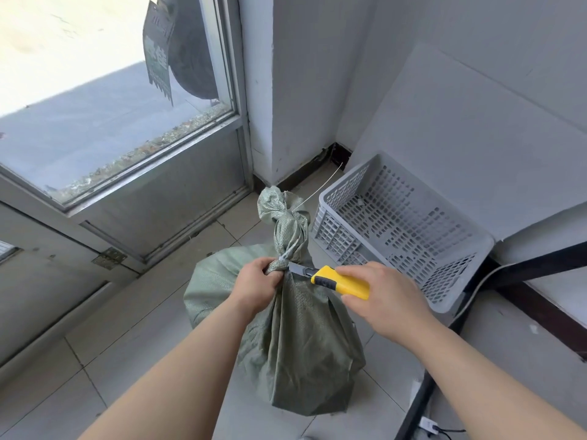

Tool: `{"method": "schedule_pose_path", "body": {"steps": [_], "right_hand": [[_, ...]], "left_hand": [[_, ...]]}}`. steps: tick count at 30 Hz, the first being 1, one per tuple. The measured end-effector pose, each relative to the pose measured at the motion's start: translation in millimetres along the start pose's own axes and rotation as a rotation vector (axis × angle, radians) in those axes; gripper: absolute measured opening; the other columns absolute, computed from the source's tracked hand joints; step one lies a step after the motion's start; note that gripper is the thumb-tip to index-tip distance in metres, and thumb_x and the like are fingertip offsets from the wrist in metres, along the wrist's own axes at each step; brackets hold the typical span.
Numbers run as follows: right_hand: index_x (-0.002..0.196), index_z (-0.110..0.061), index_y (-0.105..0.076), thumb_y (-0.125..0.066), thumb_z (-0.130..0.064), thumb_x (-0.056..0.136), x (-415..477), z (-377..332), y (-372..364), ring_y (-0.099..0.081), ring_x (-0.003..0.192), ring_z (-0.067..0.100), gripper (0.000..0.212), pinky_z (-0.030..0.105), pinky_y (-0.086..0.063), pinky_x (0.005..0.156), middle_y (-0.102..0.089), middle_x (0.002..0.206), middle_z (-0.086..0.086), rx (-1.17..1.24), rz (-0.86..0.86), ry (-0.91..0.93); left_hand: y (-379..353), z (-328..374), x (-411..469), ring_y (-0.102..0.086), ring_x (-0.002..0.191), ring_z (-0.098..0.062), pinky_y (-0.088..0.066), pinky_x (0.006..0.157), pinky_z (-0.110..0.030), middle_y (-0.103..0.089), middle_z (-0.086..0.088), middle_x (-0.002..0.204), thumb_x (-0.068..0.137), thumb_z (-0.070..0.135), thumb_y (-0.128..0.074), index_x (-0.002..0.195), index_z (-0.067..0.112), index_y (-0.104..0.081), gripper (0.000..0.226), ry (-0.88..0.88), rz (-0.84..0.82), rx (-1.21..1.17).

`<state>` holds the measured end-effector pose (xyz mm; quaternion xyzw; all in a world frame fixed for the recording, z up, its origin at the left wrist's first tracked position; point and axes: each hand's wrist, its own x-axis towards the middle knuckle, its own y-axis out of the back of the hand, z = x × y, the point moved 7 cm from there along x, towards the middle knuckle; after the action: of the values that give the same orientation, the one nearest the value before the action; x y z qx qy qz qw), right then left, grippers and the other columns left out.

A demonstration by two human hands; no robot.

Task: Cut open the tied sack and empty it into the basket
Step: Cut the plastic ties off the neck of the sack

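While left hand (256, 282) grips sack (295, 338), knife (336, 281) touches neck.

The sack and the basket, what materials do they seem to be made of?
The sack looks like woven plastic fabric, dull grey-green: a fine criss-cross weave shows on it, and it creases stiffly. The basket seems to be moulded hard plastic, light grey and matte: its walls and floor carry regular rows of slots, and its rim is smooth and thick.
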<state>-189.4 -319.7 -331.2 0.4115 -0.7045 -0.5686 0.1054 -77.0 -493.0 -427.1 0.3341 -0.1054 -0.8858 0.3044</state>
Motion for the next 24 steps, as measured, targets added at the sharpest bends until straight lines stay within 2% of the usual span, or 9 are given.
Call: {"method": "schedule_pose_path", "body": {"steps": [7,14,20,24], "right_hand": [[0.130,-0.050,-0.050,-0.056,-0.044,0.086,4.0,0.2,-4.1,-0.056,0.100,0.015,0.044,0.032,-0.042,0.078,-0.057,0.105,-0.012,-0.015,-0.030,-0.022],[0.128,-0.051,-0.051,-0.058,-0.045,0.085,7.5,-1.0,-7.9,-0.056,0.100,0.016,0.044,0.034,-0.045,0.083,-0.058,0.103,-0.011,-0.008,-0.044,-0.043],[0.127,-0.052,-0.053,-0.059,-0.043,0.084,11.6,-1.0,-10.1,-0.056,0.099,0.016,0.044,0.033,-0.044,0.082,-0.057,0.104,-0.011,0.017,-0.075,-0.059],[0.129,-0.052,-0.051,-0.057,-0.043,0.086,11.9,-4.9,-8.4,-0.056,0.099,0.015,0.045,0.031,-0.041,0.079,-0.057,0.102,-0.012,-0.039,-0.006,-0.040]], "left_hand": [[-1.7,2.3,-4.6,-0.061,0.097,-0.018,-0.040,0.082,-0.024,-0.067,-0.003,0.102,0.090,0.008,-0.057,0.114,0.012,-0.065,0.026,-0.022,-0.033,-0.023],[-0.7,-2.0,-1.2,-0.060,0.095,-0.017,-0.040,0.081,-0.024,-0.067,-0.003,0.104,0.091,0.010,-0.057,0.118,0.012,-0.064,0.028,-0.006,-0.018,-0.047],[0.9,-4.0,2.8,-0.062,0.097,-0.017,-0.040,0.081,-0.023,-0.069,-0.003,0.108,0.090,0.012,-0.057,0.119,0.013,-0.064,0.030,-0.006,-0.010,-0.029],[-0.6,-1.0,3.2,-0.061,0.094,-0.016,-0.041,0.081,-0.023,-0.068,-0.002,0.104,0.090,0.010,-0.057,0.116,0.011,-0.065,0.027,-0.028,-0.022,-0.025]]}}
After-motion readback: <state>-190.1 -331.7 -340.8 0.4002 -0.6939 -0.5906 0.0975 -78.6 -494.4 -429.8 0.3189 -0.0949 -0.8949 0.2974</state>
